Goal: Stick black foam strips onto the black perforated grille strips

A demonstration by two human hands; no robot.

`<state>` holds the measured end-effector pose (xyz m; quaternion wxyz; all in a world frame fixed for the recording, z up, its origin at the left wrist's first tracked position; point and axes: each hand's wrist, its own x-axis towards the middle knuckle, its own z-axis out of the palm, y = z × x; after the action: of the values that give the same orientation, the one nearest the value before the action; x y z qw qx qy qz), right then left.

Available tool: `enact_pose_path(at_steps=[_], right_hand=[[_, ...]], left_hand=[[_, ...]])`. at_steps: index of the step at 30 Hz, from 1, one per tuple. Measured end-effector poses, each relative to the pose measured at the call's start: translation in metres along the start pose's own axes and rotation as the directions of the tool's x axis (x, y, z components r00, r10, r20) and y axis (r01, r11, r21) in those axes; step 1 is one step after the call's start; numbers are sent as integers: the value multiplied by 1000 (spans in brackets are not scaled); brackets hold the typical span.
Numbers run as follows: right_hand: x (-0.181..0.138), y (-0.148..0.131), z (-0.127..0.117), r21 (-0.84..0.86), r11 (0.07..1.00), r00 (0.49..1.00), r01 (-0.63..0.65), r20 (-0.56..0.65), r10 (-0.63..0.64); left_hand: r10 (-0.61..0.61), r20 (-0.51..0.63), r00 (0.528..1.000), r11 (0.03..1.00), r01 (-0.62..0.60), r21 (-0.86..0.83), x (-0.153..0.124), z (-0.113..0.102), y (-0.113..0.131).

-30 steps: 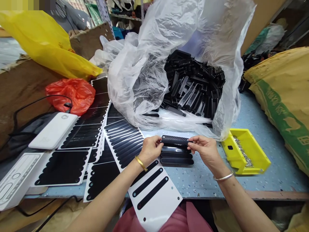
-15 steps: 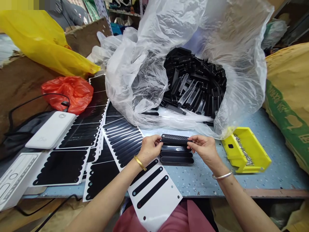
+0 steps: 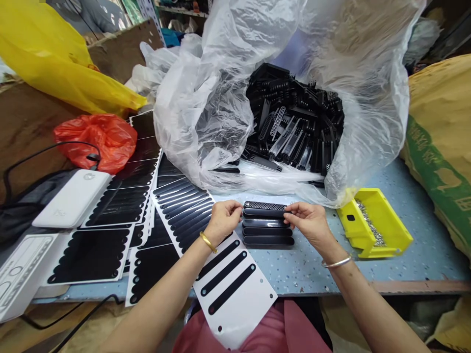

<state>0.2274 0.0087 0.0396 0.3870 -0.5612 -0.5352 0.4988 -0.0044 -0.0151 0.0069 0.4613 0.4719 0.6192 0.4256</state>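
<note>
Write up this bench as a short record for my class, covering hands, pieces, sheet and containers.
Left hand: beside the row's left end
Right hand: at the row's right end
Row: long black pieces, a lattice face showing farthest back
Sheet: white, bearing black strips
Clear bag: open, black parts inside
Yellow bin: small shiny bits inside

Looks glossy, like smooth plastic, on the black bars (image 3: 267, 240). Crinkles as thin plastic film on the bag (image 3: 176, 115).
</note>
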Motion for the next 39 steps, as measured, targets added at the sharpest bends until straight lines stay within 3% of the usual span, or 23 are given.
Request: enact_pose_path(at_steps=[33, 39], right_hand=[[4, 5, -4, 72, 993, 995, -97, -14, 98], [8, -2, -11, -41, 984, 984, -174, 16, 175]], left_hand=[[74, -10, 997, 984, -71, 161, 4, 9, -3], [9, -10, 1000, 996, -8, 91, 6, 8, -5]])
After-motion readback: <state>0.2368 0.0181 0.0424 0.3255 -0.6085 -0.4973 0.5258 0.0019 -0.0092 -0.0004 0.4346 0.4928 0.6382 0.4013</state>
